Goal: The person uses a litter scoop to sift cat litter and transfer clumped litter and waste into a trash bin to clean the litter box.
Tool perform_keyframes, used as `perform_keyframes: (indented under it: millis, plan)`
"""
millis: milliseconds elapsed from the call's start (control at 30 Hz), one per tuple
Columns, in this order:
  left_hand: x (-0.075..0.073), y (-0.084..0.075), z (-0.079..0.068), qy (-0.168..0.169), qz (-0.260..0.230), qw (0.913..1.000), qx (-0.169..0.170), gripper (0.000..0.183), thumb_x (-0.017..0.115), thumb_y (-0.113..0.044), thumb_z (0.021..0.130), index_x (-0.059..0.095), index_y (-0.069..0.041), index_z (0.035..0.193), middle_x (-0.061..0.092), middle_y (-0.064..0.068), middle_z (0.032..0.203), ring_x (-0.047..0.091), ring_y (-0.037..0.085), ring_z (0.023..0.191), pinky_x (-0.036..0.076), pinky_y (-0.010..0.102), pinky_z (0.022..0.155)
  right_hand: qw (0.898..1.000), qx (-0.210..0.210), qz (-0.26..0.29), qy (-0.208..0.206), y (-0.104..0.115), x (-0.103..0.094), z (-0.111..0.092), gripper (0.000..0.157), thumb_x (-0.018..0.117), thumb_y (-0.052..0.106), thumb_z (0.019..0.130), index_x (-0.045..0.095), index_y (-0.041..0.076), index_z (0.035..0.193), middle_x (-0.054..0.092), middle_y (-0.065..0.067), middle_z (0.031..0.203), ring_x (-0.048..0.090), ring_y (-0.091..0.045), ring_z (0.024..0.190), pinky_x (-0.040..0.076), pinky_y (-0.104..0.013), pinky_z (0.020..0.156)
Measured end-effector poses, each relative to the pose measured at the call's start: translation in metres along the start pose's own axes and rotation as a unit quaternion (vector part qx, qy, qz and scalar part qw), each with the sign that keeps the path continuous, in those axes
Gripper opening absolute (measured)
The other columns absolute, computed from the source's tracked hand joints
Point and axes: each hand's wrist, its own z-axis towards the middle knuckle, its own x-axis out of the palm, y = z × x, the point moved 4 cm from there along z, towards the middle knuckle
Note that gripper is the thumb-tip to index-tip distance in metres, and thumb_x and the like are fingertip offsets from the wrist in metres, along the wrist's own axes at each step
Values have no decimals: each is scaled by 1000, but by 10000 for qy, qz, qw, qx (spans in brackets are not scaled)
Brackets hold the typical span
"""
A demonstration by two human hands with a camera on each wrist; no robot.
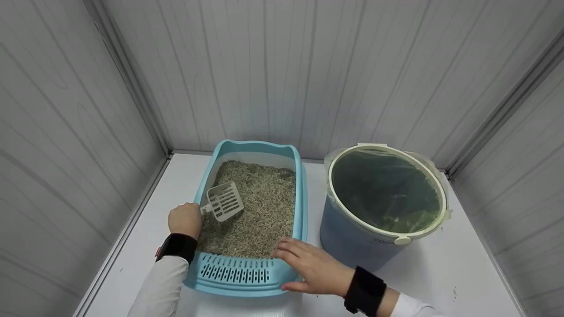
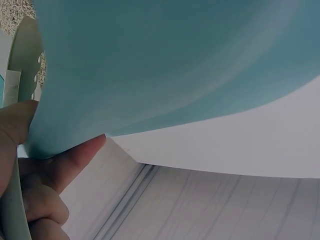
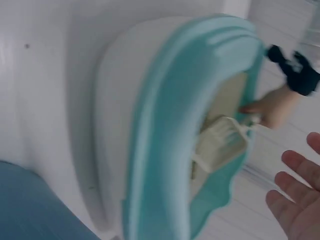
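Observation:
A blue litter box [image 1: 301, 211] holds grainy cat litter [image 1: 266, 202]. At its left rim my left hand [image 1: 185, 220] grips the handle of a pale slotted litter scoop [image 1: 225, 201], whose head is over the litter. Seen from the left wrist, fingers curl round the scoop handle [image 2: 14, 205], while the index finger reaches along the underside of the blue rim [image 2: 120, 95]. My right hand [image 1: 310, 266] is over the box's front right corner, its fingers [image 3: 300, 195] spread and holding nothing. Whether it touches the rim, I cannot tell.
A blue bucket [image 1: 348, 242] with a cream rim stands right of the box, lined with a translucent greenish bag [image 1: 387, 189]. Both sit on a white table [image 1: 458, 264] between grey panelled walls [image 1: 282, 75]. Small crumbs lie on the table's right side.

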Motion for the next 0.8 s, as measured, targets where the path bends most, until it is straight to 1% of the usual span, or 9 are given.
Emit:
perform_keyframes:
  millis: [167,300,433,500,533,633,733,800]
  plan:
    - [-2,-1,1,66,37,9999,-99,20,59,-1,85,67,9,69,62,21,60,62,34,55,50,48,53,9963,-40,-529,671,-13,38,5,89,58,69,77,38,11,142,46,-6,139,36,-26,135,29,-41,110]
    - [-2,-1,2,85,2,9999,-116,22,59,-1,85,66,9,67,62,21,59,62,35,54,50,48,52,9886,-370,-967,1090,-21,60,8,104,58,77,69,35,9,144,47,-7,139,40,-25,133,26,-45,111]
    - [-2,1,1,-14,-49,10000,-58,22,59,-1,84,66,8,65,62,21,58,62,35,54,49,48,52,9794,-690,-1319,1367,-25,73,12,113,60,81,61,34,10,145,53,-5,133,47,-21,126,25,-46,111]
    - [-2,2,1,-92,-63,9999,-33,22,60,-1,84,65,8,65,61,20,57,61,35,53,49,49,51,9763,-795,-1453,1393,-27,78,13,114,62,81,60,34,11,145,55,-3,129,52,-19,120,28,-45,110]
    - [-2,2,1,-128,-72,9999,-19,22,61,-1,83,65,8,64,61,20,57,61,35,53,49,49,51,9766,-813,-1454,1362,-27,80,14,113,63,80,60,34,12,145,56,-2,127,54,-18,116,31,-44,107]
    - [-2,4,0,-167,-114,9998,6,22,63,-2,83,64,8,64,61,20,56,60,35,52,49,49,51,9785,-849,-1467,1178,-27,85,14,109,66,77,60,37,13,143,59,0,120,58,-15,103,41,-36,95]
    - [0,4,0,-108,-123,9998,73,20,63,-2,82,65,8,65,61,20,57,60,35,52,49,48,51,9812,-841,-1465,932,-27,90,11,105,68,73,58,41,13,140,60,1,113,59,-13,92,41,-30,81]
    - [1,3,0,-73,-103,9999,113,18,63,-1,82,65,8,66,61,20,57,61,35,53,49,48,51,9814,-845,-1528,796,-26,92,10,106,68,73,56,42,12,139,61,1,111,59,-12,89,41,-29,78]
